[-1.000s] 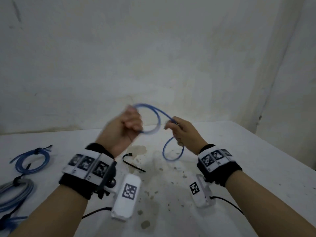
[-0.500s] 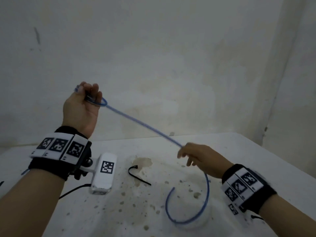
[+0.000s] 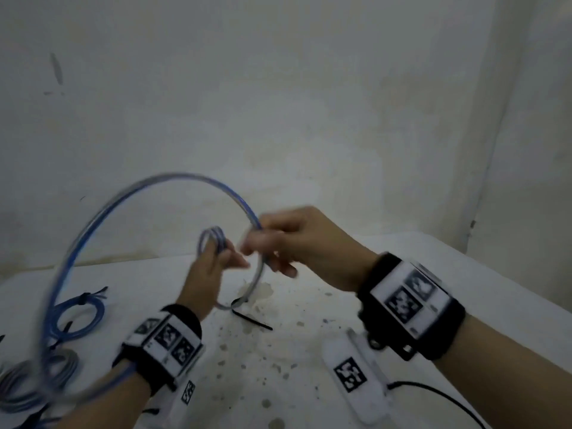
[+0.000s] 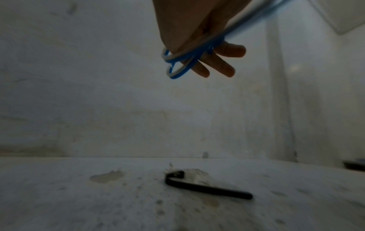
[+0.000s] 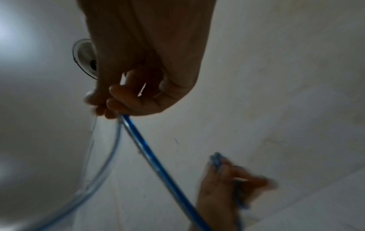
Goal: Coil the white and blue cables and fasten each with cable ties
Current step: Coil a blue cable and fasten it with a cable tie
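A blue and white cable [image 3: 102,218] swings in a big blurred arc from my right hand [image 3: 263,246] up, over to the left and down under my left forearm. My left hand [image 3: 223,255] holds a few small loops of it [image 3: 213,238] above the table; in the left wrist view these loops [image 4: 181,62] are wrapped round the fingers. My right hand [image 5: 110,109] grips the cable [image 5: 158,164] close beside the left hand [image 5: 227,179]. A black cable tie [image 3: 250,318] lies loose on the table below the hands, also in the left wrist view [image 4: 205,187].
On the left of the stained white table [image 3: 309,366] lie a tied blue coil [image 3: 77,314] and a grey-white coil [image 3: 37,382]. A wall stands close behind the table. The table's right edge [image 3: 495,274] runs diagonally. A fan [image 5: 85,57] shows overhead.
Half a second ago my left hand was raised far left with the cable stretched straight to the low right hand. Both hands have come together and the cable now bows into a wide loop.
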